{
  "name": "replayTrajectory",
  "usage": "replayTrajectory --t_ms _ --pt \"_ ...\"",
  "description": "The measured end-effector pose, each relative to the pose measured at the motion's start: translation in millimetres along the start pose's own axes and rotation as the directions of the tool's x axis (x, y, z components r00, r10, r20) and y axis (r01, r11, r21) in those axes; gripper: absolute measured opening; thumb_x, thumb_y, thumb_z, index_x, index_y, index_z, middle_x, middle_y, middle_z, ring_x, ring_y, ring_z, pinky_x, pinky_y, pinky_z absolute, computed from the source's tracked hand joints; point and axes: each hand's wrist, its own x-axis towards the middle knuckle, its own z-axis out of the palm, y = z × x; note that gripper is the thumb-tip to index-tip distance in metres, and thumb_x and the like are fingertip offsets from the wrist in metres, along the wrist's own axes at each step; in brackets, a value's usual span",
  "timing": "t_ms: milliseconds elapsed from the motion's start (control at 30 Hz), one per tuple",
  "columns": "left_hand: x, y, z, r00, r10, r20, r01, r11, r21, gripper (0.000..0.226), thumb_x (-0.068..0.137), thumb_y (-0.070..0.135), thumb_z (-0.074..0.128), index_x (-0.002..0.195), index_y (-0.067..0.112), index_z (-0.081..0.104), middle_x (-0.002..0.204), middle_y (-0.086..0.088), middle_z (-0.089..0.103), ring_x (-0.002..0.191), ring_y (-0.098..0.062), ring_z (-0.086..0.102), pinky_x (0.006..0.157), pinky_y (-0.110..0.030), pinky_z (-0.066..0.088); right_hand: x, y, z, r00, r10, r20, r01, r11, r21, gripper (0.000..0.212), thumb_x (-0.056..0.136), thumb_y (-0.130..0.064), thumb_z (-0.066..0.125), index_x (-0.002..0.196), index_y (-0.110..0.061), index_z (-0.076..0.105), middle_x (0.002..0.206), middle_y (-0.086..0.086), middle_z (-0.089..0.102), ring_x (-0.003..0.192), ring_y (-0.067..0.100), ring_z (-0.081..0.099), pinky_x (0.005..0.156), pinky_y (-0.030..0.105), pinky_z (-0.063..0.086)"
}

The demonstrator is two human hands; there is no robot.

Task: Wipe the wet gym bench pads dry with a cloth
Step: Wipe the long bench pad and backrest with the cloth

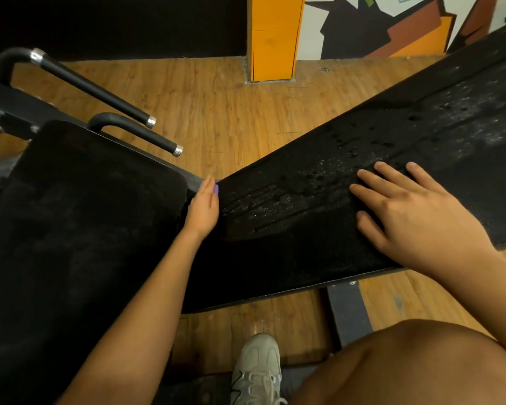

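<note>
Two black bench pads meet in a V. The long pad (456, 118) runs up to the right and carries water drops and wet streaks (301, 185) along its middle. The broad pad (85, 223) fills the left. A black textured cloth (319, 247), hard to tell from the pad, lies on the long pad's near end. My right hand (415, 217) presses flat on the cloth with fingers spread. My left hand (203, 211) rests edge-on with straight fingers at the gap between the pads, touching the long pad's end.
Two black bars with chrome caps (100, 89) (140, 133) stick out behind the broad pad. Wooden floor (216, 112) lies beyond, with an orange pillar (272, 39) at the back. My knee (406, 361) and a pale shoe (257, 369) are below, beside the bench frame (348, 311).
</note>
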Motion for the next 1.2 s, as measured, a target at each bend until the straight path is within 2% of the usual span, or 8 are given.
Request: replayTrajectory --t_ms 167,400,600,734,834,1000,1134,1200 --pt "31.2 12.9 -10.2 0.994 -0.038 0.099 0.038 0.999 0.01 0.051 0.109 0.015 0.037 0.159 0.017 0.028 0.168 0.005 0.017 0.154 -0.018 0.018 0.124 -0.038 0.014 -0.3 -0.5 -3.1 1.0 0.005 0.021 -0.005 1.0 -0.006 0.06 0.097 -0.044 0.031 0.138 -0.012 0.061 0.147 0.013 0.054 0.143 0.032 0.043 0.117 0.057 0.031" --pt "-50.4 -6.2 -8.5 0.992 -0.01 0.123 0.009 1.0 0.009 0.057 0.108 0.012 0.036 0.161 0.019 0.018 0.169 0.008 0.009 0.153 -0.015 0.016 0.125 -0.042 0.016 1.4 -2.4 -3.7 0.999 0.001 0.036 -0.001 1.0 0.009 0.061 0.097 -0.044 0.029 0.138 -0.013 0.06 0.148 0.013 0.054 0.143 0.032 0.042 0.118 0.056 0.031" --pt "-141.4 -23.9 -1.0 0.987 0.042 0.155 -0.033 0.998 -0.061 0.056 0.109 0.015 0.036 0.161 0.021 0.017 0.166 0.016 0.007 0.15 0.001 0.01 0.121 -0.022 0.017 1.7 -1.6 -3.2 1.0 -0.002 0.027 0.002 1.0 0.011 0.061 0.096 -0.045 0.031 0.138 -0.013 0.061 0.147 0.012 0.055 0.142 0.031 0.043 0.116 0.056 0.032" --pt "-141.5 -28.8 -2.9 0.993 0.019 0.114 -0.004 0.992 -0.128 0.061 0.109 0.027 0.039 0.162 0.029 0.008 0.161 0.021 0.014 0.145 0.004 0.018 0.113 -0.015 0.024 0.1 -1.7 -3.1 1.0 -0.003 0.024 0.003 1.0 0.011 0.061 0.096 -0.045 0.03 0.137 -0.012 0.061 0.146 0.012 0.055 0.143 0.032 0.043 0.116 0.056 0.032" --pt "-137.4 -26.5 3.7 0.999 -0.037 0.026 0.041 0.984 -0.173 0.056 0.109 0.027 0.038 0.161 0.023 0.018 0.167 0.012 0.014 0.147 0.001 0.019 0.117 -0.02 0.025 -0.4 -0.3 -3.4 1.0 -0.004 0.028 0.003 1.0 0.017 0.06 0.096 -0.045 0.031 0.138 -0.013 0.06 0.148 0.012 0.054 0.143 0.031 0.042 0.117 0.056 0.031" --pt "-140.2 -17.4 13.3 0.994 -0.101 -0.045 0.097 0.991 -0.091 0.051 0.109 0.025 0.037 0.158 0.015 0.027 0.166 0.0 0.025 0.151 -0.011 0.024 0.117 -0.022 0.022 0.9 -0.7 -0.8 1.0 -0.001 0.007 0.001 1.0 0.031 0.057 0.095 -0.043 0.036 0.135 -0.013 0.063 0.146 0.012 0.056 0.142 0.031 0.044 0.116 0.056 0.032" --pt "-150.4 17.8 26.5 1.0 -0.012 0.012 0.013 0.999 -0.051 0.053 0.11 0.028 0.035 0.16 0.019 0.021 0.167 0.006 0.017 0.152 -0.01 0.018 0.123 -0.032 0.024 1.5 -0.3 0.8 1.0 0.002 -0.003 -0.002 0.999 0.038 0.058 0.095 -0.044 0.034 0.135 -0.013 0.063 0.146 0.011 0.056 0.142 0.03 0.044 0.117 0.055 0.032" --pt "-154.5 31.1 36.7 1.0 0.009 -0.016 -0.01 0.999 -0.035 0.053 0.11 0.025 0.034 0.16 0.018 0.02 0.167 0.004 0.016 0.153 -0.009 0.017 0.124 -0.032 0.024 1.1 0.7 0.7 1.0 -0.002 0.005 0.002 0.999 0.039 0.059 0.095 -0.044 0.033 0.136 -0.013 0.062 0.147 0.011 0.055 0.143 0.03 0.043 0.117 0.055 0.031"
